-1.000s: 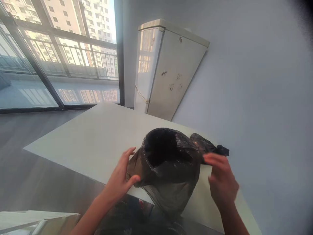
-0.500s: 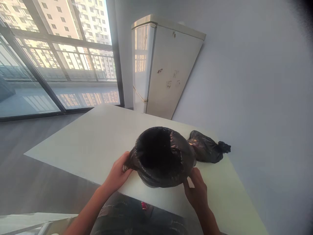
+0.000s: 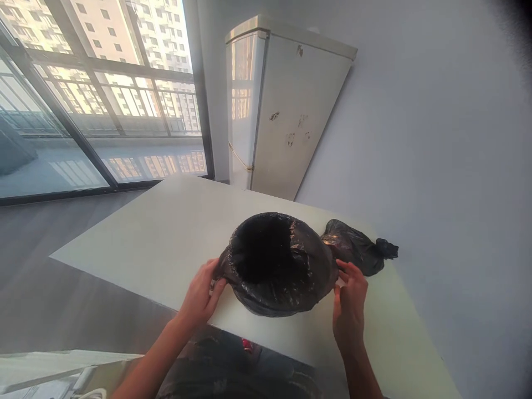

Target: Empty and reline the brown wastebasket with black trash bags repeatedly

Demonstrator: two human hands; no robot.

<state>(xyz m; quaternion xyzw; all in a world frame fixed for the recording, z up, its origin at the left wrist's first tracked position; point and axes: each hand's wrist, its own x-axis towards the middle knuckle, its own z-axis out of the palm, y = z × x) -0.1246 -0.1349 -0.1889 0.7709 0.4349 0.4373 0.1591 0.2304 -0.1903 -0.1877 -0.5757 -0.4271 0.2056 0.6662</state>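
Brought up since half a second ago, with the right hand (image 3: 350, 302), from the near lower edge of the black bag (image 3: 282, 271) to its right side. Kept at the left side, meanwhile, with the left hand (image 3: 201, 293). Drawn in rounder, too — compared with the loose plastic draping toward the lap a second ago.

Pinching a gathered fold of the bag between thumb and fingers with the left hand. Touching the opposite side with the right, fingers bent, tips against the plastic; cannot tell whether gripping it or merely resting there. Can look down between the two hands into a wide, dark mouth; cannot tell what lies inside.

Just beyond the right fingers, can see a smaller tied bag (image 3: 355, 246), knot pointing outward to the right. Under both hands, can see a pale table (image 3: 145, 233), stretching well past the left hand. Farther ahead of the hands, can see a white refrigerator (image 3: 299, 105) with worn patches; far beyond the left hand, glass panes (image 3: 141, 116) — and off past the right hand, a plain wall (image 3: 428, 144).
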